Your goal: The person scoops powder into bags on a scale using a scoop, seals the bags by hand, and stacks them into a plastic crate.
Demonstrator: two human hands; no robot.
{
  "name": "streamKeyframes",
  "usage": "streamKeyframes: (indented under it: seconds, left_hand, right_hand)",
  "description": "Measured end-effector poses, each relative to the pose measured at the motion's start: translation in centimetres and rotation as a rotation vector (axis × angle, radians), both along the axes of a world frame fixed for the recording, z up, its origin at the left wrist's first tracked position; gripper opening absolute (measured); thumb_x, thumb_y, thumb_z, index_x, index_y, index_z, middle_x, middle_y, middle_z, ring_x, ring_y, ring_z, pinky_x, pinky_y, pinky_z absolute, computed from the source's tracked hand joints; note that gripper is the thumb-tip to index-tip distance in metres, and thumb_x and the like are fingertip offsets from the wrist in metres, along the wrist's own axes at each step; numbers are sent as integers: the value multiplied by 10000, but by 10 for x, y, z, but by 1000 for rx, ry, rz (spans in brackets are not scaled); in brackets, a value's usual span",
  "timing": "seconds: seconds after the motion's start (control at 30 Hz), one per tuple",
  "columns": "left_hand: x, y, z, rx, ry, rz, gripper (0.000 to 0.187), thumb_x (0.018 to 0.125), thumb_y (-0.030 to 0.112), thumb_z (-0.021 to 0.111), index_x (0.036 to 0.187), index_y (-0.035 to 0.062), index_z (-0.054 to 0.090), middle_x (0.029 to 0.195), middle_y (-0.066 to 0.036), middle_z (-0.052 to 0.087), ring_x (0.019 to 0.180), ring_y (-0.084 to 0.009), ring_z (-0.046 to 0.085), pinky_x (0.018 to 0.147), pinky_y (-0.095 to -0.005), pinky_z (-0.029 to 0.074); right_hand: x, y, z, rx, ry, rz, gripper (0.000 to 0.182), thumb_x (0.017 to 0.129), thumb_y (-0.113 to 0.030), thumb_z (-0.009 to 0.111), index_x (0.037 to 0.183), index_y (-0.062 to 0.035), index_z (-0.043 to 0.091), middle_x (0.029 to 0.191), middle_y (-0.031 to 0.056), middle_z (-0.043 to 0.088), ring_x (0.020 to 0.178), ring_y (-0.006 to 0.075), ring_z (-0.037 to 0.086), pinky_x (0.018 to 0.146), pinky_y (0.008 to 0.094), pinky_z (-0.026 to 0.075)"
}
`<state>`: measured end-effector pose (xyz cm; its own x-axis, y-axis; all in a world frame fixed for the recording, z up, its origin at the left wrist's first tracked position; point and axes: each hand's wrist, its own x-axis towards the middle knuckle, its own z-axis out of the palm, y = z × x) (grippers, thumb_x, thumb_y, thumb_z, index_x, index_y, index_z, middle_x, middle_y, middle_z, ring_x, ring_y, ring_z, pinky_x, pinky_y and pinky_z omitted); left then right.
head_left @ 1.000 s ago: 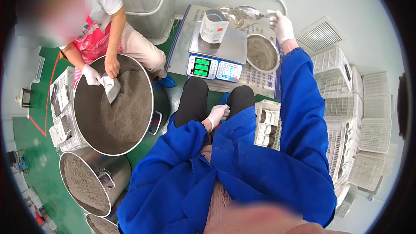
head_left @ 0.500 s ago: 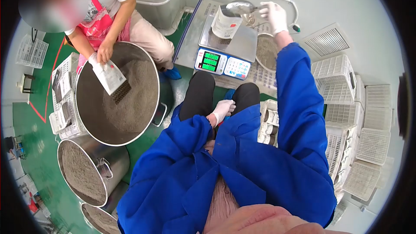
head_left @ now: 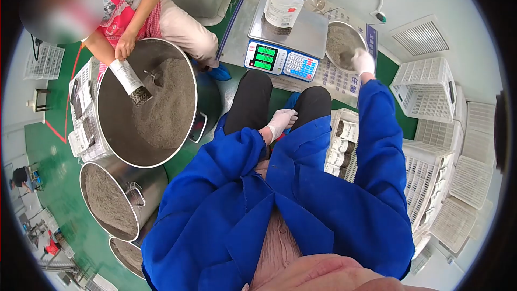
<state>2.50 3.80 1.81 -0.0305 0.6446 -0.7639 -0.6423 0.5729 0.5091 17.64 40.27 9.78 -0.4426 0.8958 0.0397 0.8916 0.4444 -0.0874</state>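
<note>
My gloved right hand (head_left: 364, 62), blurred by motion, is closed on the handle of a metal scoop at the right rim of a steel bowl (head_left: 329, 56) of grey-brown granules. The scoop itself is smeared and mostly hidden in the granules. An upright white pouch (head_left: 282, 11) with its mouth open stands on the steel pan of a digital scale (head_left: 283, 60). Dark contents show through the pouch's lower window, and green digits are lit on the scale. My gloved left hand (head_left: 281, 123) rests between my knees, fingers loosely stretched, holding nothing visible.
On the left a co-worker's hands hold another pouch (head_left: 129, 82) over a large steel pot (head_left: 110, 124) of granules. Further pots (head_left: 153, 186) stand below it. Filled pouches lie in a white crate (head_left: 353, 170) beside my right leg. Stacked white baskets (head_left: 425, 89) line the right side.
My right hand has moved with the scoop from the pouch's mouth down and right to the bowl. The co-worker's pouch has shifted slightly. My left hand stays between my knees.
</note>
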Motion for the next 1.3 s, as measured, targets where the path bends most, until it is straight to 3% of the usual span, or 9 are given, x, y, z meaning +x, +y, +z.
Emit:
streamKeyframes:
  seconds: [0.13,0.17,0.27,0.33,0.4,0.47,0.6,0.9,1.3]
  left_hand:
    - [-19,27,15,303,263,93,300,995,218,553,1228,47,634,1030,-55,701,900,-156,643,779,-302,503]
    - [-35,47,26,418,410,132,321,983,197,566,1252,27,613,1031,-60,698,901,-147,640,773,-294,502]
    - [-88,115,116,710,846,347,526,964,178,589,1417,-55,458,1015,-84,686,930,-107,621,802,-263,503]
    - [-120,151,172,679,833,263,626,963,185,588,1492,-52,353,1053,-99,695,861,-162,659,836,-311,522]
    - [-145,190,188,598,1128,175,736,928,299,622,1518,-19,318,1047,-151,722,891,-216,703,837,-322,532]
    - [-168,228,172,390,1627,57,679,897,466,618,1384,-1,536,1017,-175,739,941,-276,718,872,-367,535]
    - [-178,214,209,258,1731,-332,543,845,592,612,927,81,775,967,-152,744,942,-332,706,862,-408,541]
    - [-237,200,187,455,1913,-375,242,865,272,630,951,76,743,962,-178,720,937,-357,687,844,-426,533]
    - [-163,260,183,673,1781,-498,292,883,302,646,986,46,741,908,-199,718,881,-358,697,812,-412,539]
  right_hand:
    - [13,-29,-50,-94,125,12,361,979,-258,495,1250,-93,668,1119,220,692,1070,398,648,958,470,497]
    - [12,-39,-41,-139,62,-20,469,966,-270,524,1402,-99,545,1142,215,688,1060,397,652,942,465,505]
    - [10,-75,5,-175,-21,-141,590,948,-292,557,1488,-94,426,1145,210,686,1048,389,658,929,458,513]
    - [27,-93,9,-58,97,-25,581,929,-293,586,1455,-82,460,1178,207,672,1056,377,656,918,454,517]
    - [40,-117,18,-111,190,78,485,933,-273,588,1379,-85,545,1204,197,665,1067,377,651,924,451,515]
    - [48,-148,26,-86,269,135,382,940,-231,592,1295,-91,616,1191,179,671,1068,365,652,933,438,515]
    - [67,-208,38,-35,358,167,354,942,-198,602,1278,-92,623,1169,177,675,1053,366,655,906,421,529]
    - [103,-301,36,-109,522,-29,315,945,-132,589,1247,-61,642,1126,189,679,1022,361,658,890,410,526]
    - [86,-337,44,-51,715,-20,271,924,-66,608,1186,-55,675,1052,166,706,930,345,689,829,402,553]
